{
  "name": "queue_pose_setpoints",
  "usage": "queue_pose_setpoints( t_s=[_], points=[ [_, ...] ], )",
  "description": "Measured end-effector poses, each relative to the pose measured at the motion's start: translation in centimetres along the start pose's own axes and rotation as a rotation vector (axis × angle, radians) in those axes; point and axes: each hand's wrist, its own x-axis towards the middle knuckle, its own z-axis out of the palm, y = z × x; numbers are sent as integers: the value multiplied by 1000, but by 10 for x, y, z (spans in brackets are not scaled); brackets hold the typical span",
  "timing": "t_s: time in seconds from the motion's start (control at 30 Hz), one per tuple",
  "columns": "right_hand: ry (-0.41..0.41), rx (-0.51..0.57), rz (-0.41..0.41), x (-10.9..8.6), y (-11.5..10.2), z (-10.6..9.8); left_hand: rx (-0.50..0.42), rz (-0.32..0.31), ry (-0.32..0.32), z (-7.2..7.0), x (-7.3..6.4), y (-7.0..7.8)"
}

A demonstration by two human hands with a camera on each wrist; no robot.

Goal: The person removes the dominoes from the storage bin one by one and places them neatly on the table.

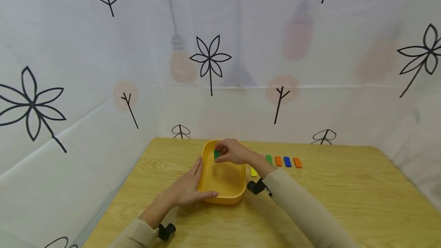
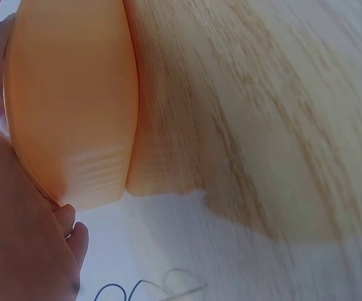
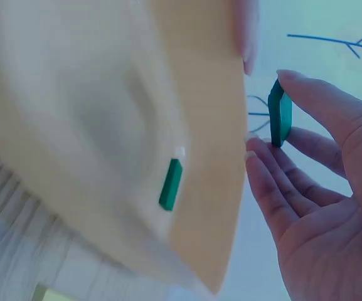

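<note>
A yellow-orange tray [image 1: 225,181] with rounded corners stands on the table. My left hand [image 1: 187,186] rests against its left and near sides, fingers straight along the left rim and the thumb over the near rim. In the left wrist view, the left hand [image 2: 27,232] lies along the tray's outer wall [image 2: 74,94]. My right hand [image 1: 232,152] is over the tray's far part, pinching a small green block [image 1: 216,154] between thumb and fingers. The right wrist view shows this green block [image 3: 280,116] on edge, and a second green block [image 3: 170,185] inside the tray.
Right of the tray lie a yellow block [image 1: 253,172], a green block [image 1: 268,159], two orange blocks [image 1: 278,161] and a blue block [image 1: 287,162]. The right forearm partly covers this group. A white patterned cloth [image 1: 241,114] hangs behind the wooden table [image 1: 344,194].
</note>
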Motion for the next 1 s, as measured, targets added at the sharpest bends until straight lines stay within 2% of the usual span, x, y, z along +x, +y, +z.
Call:
queue_pose_setpoints(
  t_s=[0.1, 0.43, 0.67, 1.0],
  points=[
    [2, 13, -9, -14, 3, -5, 6, 1, 1, 1, 2, 0],
    [36, 57, 36, -57, 12, -11, 12, -8, 21, 3, 3, 0],
    [88, 11, 13, -83, 26, -21, -1, -9, 17, 2, 3, 1],
    [135, -18, 39, -128, 47, -34, 13, -1, 15, 2, 1, -2]
  ],
)
